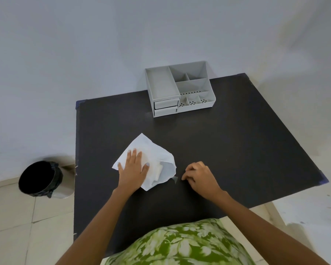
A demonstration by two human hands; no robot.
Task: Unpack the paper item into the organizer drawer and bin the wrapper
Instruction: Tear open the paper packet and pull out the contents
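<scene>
Both hands sit near the table's (237,140) front edge: my left hand (133,169) lies flat, fingers spread, on the white paper (151,150). My right hand (201,175) (curled, empty-looking) rests just beside. Open tabletop stretches beyond to the organizer (180,88).

Plain grey-white wall (84,44) behind black table (237,150); pale tiled floor (11,226) (soft, even light).

A black square table (237,150) with blue-taped corners stands against a pale grey wall (84,44). Beige floor tiles (17,226) show to its left and right. At the bottom edge a green, leaf-patterned garment (180,245) overlaps the table's near edge.
</scene>
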